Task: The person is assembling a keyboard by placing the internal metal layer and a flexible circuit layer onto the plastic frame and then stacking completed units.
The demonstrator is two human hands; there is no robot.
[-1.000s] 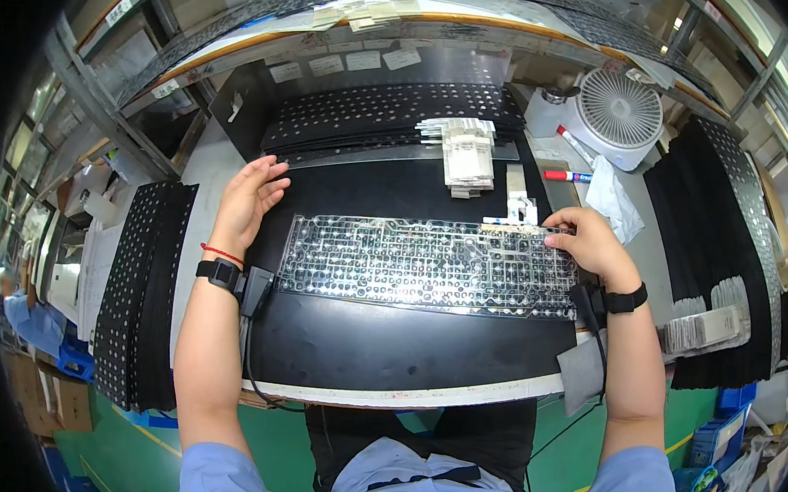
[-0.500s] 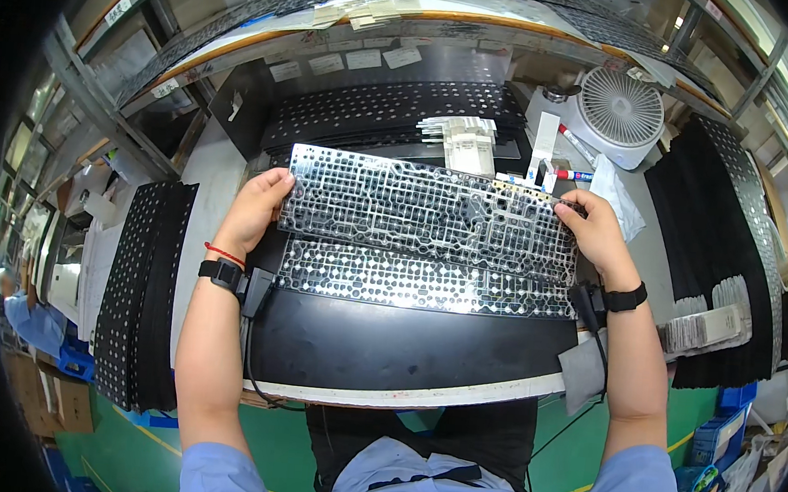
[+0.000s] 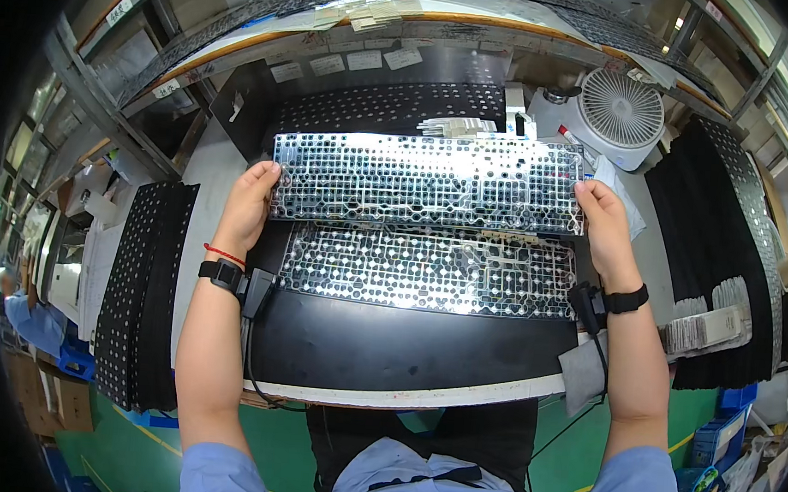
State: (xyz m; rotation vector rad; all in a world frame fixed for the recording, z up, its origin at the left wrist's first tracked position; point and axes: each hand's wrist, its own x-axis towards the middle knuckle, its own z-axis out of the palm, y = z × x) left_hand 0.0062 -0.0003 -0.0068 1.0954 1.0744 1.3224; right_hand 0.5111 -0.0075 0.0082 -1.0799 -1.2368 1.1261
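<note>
Outward it's swung and levelled since the last frame, dotted sheet (image 3: pixel 427 184) up between left hand (image 3: pixel 247 205) and right hand (image 3: pixel 606 229), each pinching an end, beyond a similar sheet (image 3: pixel 429 272) on the counter (image 3: pixel 400 400), seemingly mid-lift, calling for steady, even support!

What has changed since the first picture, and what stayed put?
The left hand, open and apart before, now holds the patterned sheet by its left edge. The right hand has shifted from near the sheet's far right corner to its right edge. The sheet has been lifted and moved away from the person, uncovering a similar sheet on the dark mat. The white fan stayed put.
</note>
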